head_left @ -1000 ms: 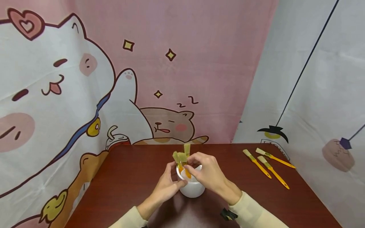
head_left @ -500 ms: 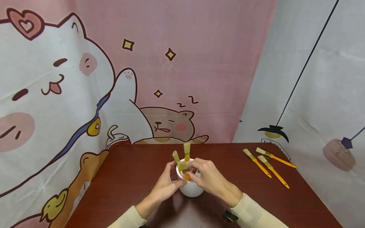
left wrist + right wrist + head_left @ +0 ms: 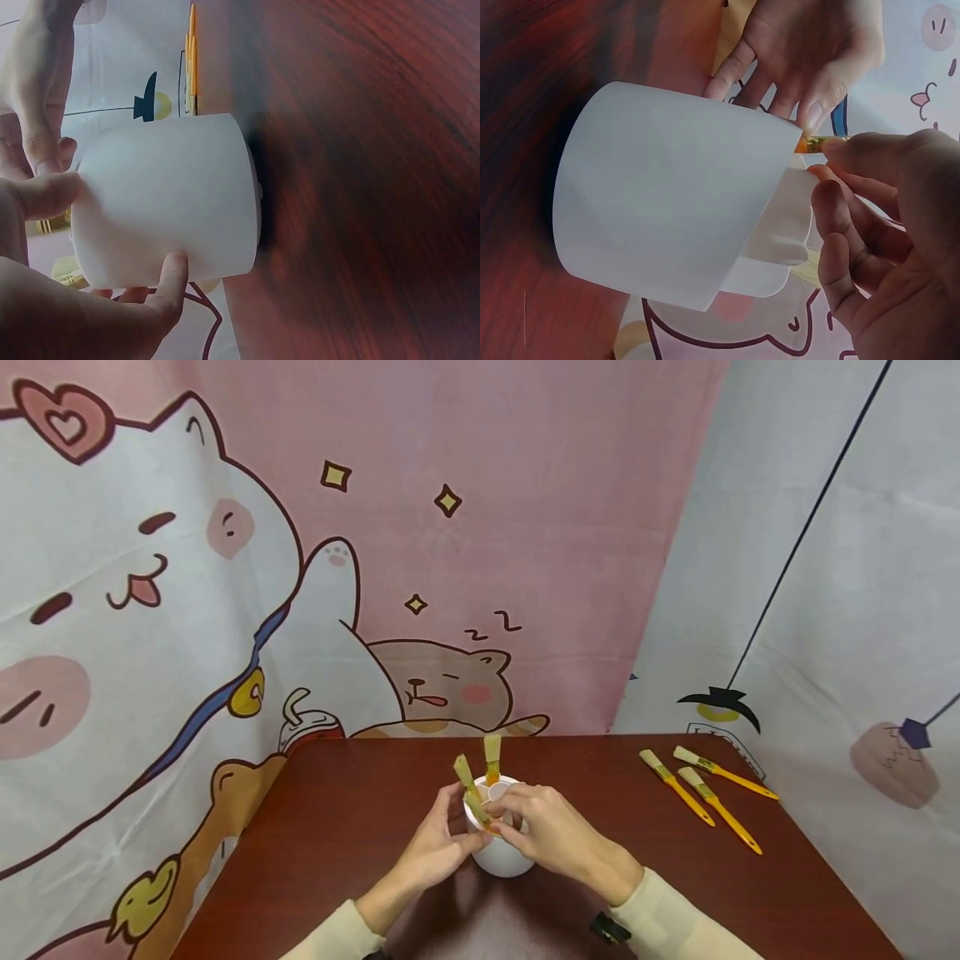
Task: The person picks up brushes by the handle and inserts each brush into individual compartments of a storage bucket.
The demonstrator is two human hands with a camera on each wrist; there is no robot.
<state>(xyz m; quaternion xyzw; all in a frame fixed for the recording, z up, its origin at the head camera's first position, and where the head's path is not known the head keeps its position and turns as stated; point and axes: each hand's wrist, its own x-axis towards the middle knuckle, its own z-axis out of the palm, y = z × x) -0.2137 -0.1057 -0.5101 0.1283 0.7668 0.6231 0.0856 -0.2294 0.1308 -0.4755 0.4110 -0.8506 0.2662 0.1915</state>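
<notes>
A white round pot [image 3: 504, 860] stands on the table in front of me, with white scalloped inner walls [image 3: 780, 225] showing at its mouth. My left hand [image 3: 441, 847] holds the pot from the left, thumb at the near rim and fingers along its side. Over the mouth, my right hand [image 3: 553, 828] pinches a flat paintbrush [image 3: 477, 810] near its metal ferrule [image 3: 823, 144]; the bristles point up and the orange handle goes down inside, its lower end hidden. Two more paintbrushes stand bristles-up in the pot, one at the left [image 3: 462, 768] and another at the back [image 3: 492, 752].
Three yellow-handled paintbrushes [image 3: 720, 810] lie on the right of the dark red-brown table [image 3: 360, 827]. Behind the table hangs a pink and white cartoon cloth [image 3: 555, 568]. A small black object [image 3: 610, 928] shows beside my right sleeve.
My right hand has lowered the pinched paintbrush into the pot, and its bristles now lean to the left. My left hand has stayed on the pot.
</notes>
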